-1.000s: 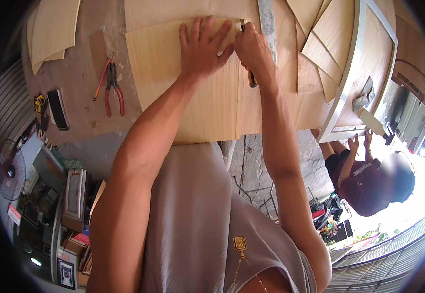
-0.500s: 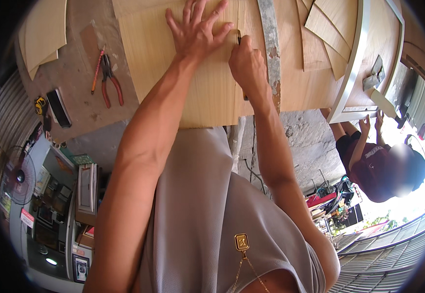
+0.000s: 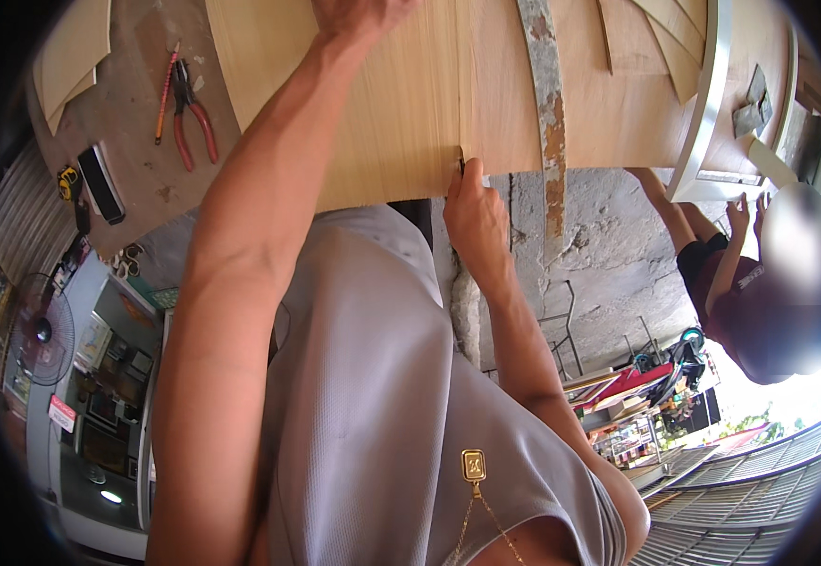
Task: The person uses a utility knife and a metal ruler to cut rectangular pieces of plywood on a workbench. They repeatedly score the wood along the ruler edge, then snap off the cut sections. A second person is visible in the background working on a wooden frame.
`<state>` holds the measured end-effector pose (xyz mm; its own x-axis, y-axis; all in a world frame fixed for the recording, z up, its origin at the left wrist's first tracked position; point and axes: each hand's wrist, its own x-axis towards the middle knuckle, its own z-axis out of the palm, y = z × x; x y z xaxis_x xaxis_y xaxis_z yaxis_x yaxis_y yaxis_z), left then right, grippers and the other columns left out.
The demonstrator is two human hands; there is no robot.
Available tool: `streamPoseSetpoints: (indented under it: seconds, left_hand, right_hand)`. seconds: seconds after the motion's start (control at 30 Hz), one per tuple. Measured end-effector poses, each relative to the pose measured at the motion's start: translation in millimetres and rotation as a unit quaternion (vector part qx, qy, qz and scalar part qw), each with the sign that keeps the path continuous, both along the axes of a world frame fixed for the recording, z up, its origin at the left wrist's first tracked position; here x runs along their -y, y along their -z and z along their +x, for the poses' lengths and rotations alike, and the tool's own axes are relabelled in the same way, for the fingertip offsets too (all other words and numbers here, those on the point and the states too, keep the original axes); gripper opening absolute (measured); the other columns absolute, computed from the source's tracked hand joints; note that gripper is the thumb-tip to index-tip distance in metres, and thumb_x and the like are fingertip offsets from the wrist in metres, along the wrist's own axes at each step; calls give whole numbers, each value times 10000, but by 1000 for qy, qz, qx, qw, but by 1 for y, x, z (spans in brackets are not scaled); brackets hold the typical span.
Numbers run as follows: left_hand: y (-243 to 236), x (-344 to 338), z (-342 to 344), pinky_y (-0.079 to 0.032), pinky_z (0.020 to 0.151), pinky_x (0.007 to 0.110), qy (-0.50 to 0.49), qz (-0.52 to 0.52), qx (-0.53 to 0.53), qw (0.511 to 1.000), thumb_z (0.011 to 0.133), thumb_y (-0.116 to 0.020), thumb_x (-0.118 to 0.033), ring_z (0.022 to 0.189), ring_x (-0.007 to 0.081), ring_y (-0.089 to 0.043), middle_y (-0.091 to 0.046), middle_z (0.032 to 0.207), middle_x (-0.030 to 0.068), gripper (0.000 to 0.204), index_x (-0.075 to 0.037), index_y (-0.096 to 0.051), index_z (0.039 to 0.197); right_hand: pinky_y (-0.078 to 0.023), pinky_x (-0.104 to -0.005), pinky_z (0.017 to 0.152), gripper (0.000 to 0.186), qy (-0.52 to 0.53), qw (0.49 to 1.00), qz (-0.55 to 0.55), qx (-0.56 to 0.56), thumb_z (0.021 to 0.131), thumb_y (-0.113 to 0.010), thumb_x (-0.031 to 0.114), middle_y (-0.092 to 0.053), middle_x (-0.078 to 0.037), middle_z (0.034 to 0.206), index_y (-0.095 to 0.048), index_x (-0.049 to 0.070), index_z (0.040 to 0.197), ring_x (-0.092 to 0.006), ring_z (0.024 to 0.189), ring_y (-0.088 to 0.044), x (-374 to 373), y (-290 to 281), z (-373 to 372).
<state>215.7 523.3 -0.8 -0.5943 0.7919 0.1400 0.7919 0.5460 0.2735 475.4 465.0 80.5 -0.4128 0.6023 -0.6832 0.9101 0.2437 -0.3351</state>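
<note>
My right hand [image 3: 477, 217] is closed on a utility knife [image 3: 460, 156], mostly hidden, at the near edge of a pale plywood sheet [image 3: 396, 113]. A scored line runs up the sheet above the knife. My left hand [image 3: 359, 19] is at the top of the view on that sheet, its fingers mostly cut off by the frame. Right of the sheet lies a worn, paint-spotted metal straightedge [image 3: 547, 113], overhanging the board's near edge.
Red-handled pliers [image 3: 193, 118], a pencil [image 3: 167, 90], a tape measure [image 3: 68, 184] and a phone [image 3: 99, 179] lie left. Veneer pieces [image 3: 71, 47] sit at both sides. A white frame [image 3: 689, 151] is right, where a co-worker in maroon [image 3: 741, 311] handles it. A fan [image 3: 42, 330] stands lower left.
My right hand has drawn the knife down toward my body, to the sheet's near edge. The work surface and left hand now appear higher, the hand's fingers leaving the frame.
</note>
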Motion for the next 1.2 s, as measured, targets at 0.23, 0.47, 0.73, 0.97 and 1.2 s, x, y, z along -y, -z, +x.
streamPoseSetpoints:
  seconds: [0.23, 0.47, 0.73, 0.97, 1.2]
  left_hand:
    - [3, -4, 8, -140, 1103, 696, 11, -16, -2, 1000, 874, -638, -479, 1414, 297, -291, -381, 1493, 95, 577, -262, -533, 1399]
    - [2, -2, 5, -153, 1095, 691, -3, -20, -38, 999, 889, -606, -523, 1410, 280, -290, -380, 1496, 66, 577, -272, -531, 1402]
    - [13, 0, 1, -160, 1092, 684, 7, -24, -61, 998, 908, -576, -537, 1411, 277, -290, -383, 1497, 72, 572, -299, -504, 1423]
    - [2, 2, 8, -160, 1093, 687, 37, -16, -40, 998, 897, -594, -527, 1412, 295, -291, -368, 1515, 82, 585, -286, -505, 1422]
    - [-4, 6, 16, -153, 1103, 682, 35, -25, -12, 999, 886, -613, -509, 1404, 288, -305, -401, 1484, 76, 572, -276, -526, 1401]
  right_hand:
    - [-457, -598, 537, 197, 20, 1000, -4, -1, 983, -493, 205, -600, -307, 659, -420, 23, 963, -523, 617, -584, 42, 1, 38]
    - [-459, -611, 565, 174, 45, 999, 6, -18, 975, -499, 192, -608, -299, 664, -422, 36, 971, -522, 639, -594, 53, 7, 44]
    - [-482, -574, 530, 149, 16, 999, 30, -41, 937, -500, 146, -621, -254, 631, -417, 26, 967, -462, 586, -625, 61, 16, 56]
    - [-458, -591, 525, 167, 56, 995, 38, -72, 971, -512, 189, -603, -266, 620, -434, 43, 946, -488, 592, -602, 77, 28, 64]
    - [-470, -576, 533, 162, 47, 996, 56, -53, 951, -504, 182, -627, -240, 656, -424, 41, 948, -457, 596, -622, 88, 27, 63]
